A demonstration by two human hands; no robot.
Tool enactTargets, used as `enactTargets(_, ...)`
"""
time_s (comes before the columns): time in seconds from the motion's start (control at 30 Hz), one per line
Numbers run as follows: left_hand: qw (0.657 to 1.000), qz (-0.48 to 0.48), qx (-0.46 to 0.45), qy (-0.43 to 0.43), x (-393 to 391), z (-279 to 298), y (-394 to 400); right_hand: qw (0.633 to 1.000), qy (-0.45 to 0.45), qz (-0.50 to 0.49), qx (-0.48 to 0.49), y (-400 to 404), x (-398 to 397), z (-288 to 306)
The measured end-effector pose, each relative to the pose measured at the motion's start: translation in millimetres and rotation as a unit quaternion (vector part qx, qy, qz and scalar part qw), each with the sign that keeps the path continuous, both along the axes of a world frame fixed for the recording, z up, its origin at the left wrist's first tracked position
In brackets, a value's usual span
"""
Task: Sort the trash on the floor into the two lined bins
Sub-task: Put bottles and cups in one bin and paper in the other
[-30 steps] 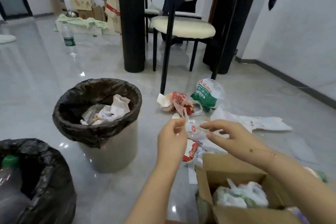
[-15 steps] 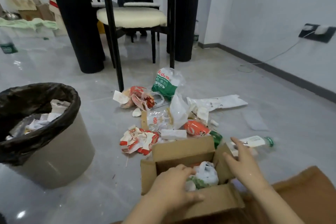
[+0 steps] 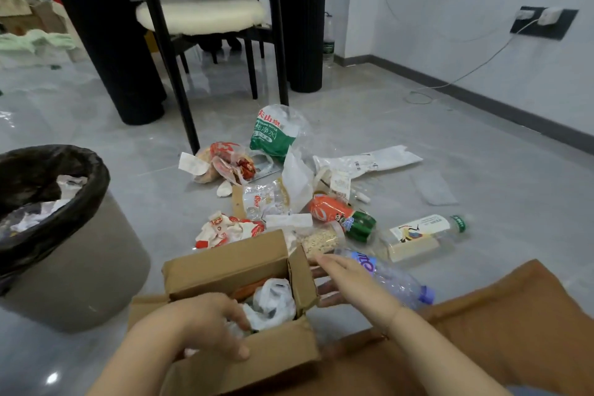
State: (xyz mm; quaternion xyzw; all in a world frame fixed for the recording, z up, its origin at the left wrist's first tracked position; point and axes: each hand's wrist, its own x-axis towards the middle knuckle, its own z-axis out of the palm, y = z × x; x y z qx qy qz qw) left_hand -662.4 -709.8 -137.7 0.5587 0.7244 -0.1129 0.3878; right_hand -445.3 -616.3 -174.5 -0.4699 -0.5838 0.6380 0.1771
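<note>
An open cardboard box (image 3: 225,267) stands on the grey floor in front of me, with a white plastic bag (image 3: 273,302) and other scraps inside. My left hand (image 3: 199,325) grips the box's near wall, fingers inside and thumb outside. My right hand (image 3: 350,280) lies with straight fingers against the box's right wall. A black-lined bin (image 3: 96,177) holding paper scraps stands at the left. Beyond the box lie mixed trash: red-and-white wrappers (image 3: 228,161), a green water-pack bag (image 3: 270,135), an orange-and-green packet (image 3: 340,212), a clear bottle with a purple label (image 3: 395,280) and a second bottle (image 3: 421,231).
Black chair legs (image 3: 167,51) and thick black table pillars (image 3: 302,26) rise behind the trash. A wall with a socket and cable (image 3: 543,22) runs along the right. Brown cloth (image 3: 498,315) covers the near right corner.
My hands came down from pinching a clear wrapper in the air to the cardboard box. The view swung right, so the second black-lined bin left the picture.
</note>
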Motion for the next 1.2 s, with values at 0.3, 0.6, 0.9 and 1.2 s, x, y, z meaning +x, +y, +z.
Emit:
enactTargets(0.3, 0.911, -0.012, 0.411, -0.022, 52.9, 11.3, 18.7, 0.854, -0.467, 0.082, 0.214, 68.9, 78.8, -44.9)
enactTargets(0.6, 0.902, -0.046, 0.429, -0.003, 77.7, 17.7, 66.1, 0.881, -0.441, 0.019, 0.168, 70.4, 77.6, -27.9)
enactTargets(0.9, 0.960, -0.182, 0.107, 0.184, 102.4, -50.0, 205.0, 0.935, -0.052, -0.328, 0.124, 94.2, 88.9, 27.9)
enactTargets(1.2, 0.966, -0.129, 0.121, 0.189, 105.4, -109.5, 236.0, 0.943, 0.096, -0.318, 0.009, 138.0, 62.3, -9.1)
